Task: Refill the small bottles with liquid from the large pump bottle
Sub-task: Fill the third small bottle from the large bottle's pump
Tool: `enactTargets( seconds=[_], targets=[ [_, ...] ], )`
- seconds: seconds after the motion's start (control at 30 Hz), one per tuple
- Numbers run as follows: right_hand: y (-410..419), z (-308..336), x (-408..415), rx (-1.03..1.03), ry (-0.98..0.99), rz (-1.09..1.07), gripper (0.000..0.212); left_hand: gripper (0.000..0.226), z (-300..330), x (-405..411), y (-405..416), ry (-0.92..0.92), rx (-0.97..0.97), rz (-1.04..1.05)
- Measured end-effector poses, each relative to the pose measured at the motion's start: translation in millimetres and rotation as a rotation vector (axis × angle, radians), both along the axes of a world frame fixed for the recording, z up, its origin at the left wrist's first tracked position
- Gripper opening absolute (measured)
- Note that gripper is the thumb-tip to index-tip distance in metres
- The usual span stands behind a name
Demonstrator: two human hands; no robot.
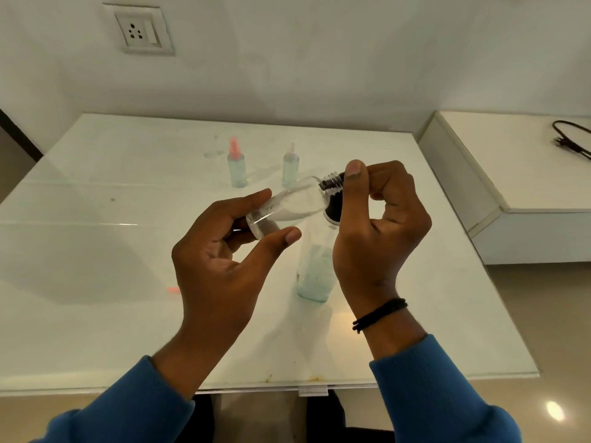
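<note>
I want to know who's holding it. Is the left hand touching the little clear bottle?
Touching. The head view shows the left hand's thumb and fingers pinching the base of the small tilted bottle, with no gap.

Single head-worn view, wide-angle; no second view to overlap with. Camera sat above the near edge of the white table [96,314] and looked forward and steeply down across it toward the wall [319,59] behind. Both forearms entered from the bottom corners; the left hand [220,260] and right hand [380,238] sat close under the lens, near frame centre. The far table edge met the wall in the upper third. A wall socket [139,32] showed at top left, a white side ledge [511,174] at right. Straight edges bowed outward near the borders. Floor showed beneath the near table edge.
</note>
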State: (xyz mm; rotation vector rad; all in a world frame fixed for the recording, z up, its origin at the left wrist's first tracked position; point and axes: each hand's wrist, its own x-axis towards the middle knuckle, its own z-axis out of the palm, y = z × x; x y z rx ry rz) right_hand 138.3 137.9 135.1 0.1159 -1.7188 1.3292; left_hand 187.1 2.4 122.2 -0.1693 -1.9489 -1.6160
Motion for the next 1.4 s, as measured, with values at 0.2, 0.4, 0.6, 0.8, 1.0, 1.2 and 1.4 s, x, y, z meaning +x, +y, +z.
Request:
enactTargets(
  seconds=[0.2, 0.4, 0.6, 0.8, 1.0, 1.2, 1.4],
  targets=[
    [0.6, 3.2, -0.3, 0.01, -0.021, 0.015, 0.028, 0.044, -1.1, -0.2, -1.5, 0.001, -0.034, 0.025],
    [1.7, 5.7, 0.4, 0.013, -0.022, 0.021, 0.028, 0.044, -0.5, -0.2, -0.6, -0.005, -0.002, 0.019],
    [1.8, -0.6, -2.2, -0.009, -0.031, 0.033, 0.033, 0.044, -1.2, -0.5, 0.3, -0.011, -0.009, 0.013],
    [3.6, 4.2, -1.2, 0.001, -0.028, 0.022, 0.034, 0.044, 1.6, 0.0, 0.7, -0.02, 0.001, 0.02],
    [2.5, 0.7, -0.8, -0.005, -0.033, 0.033, 0.031, 0.044, 0.8, 0.7, 1.5, -0.024, 0.0, 0.021],
    [4.1, 4.1, -1.4, 0.0, -0.03, 0.02, 0.033, 0.044, 0.7, 0.2, 1.7, -0.02, 0.017, 0.008],
    [2.4, 4.6, -1.0, -0.009, -0.042, 0.031, 0.032, 0.044, 0.6, 0.5, 2.1, -0.023, 0.03, 0.011]
  ],
)
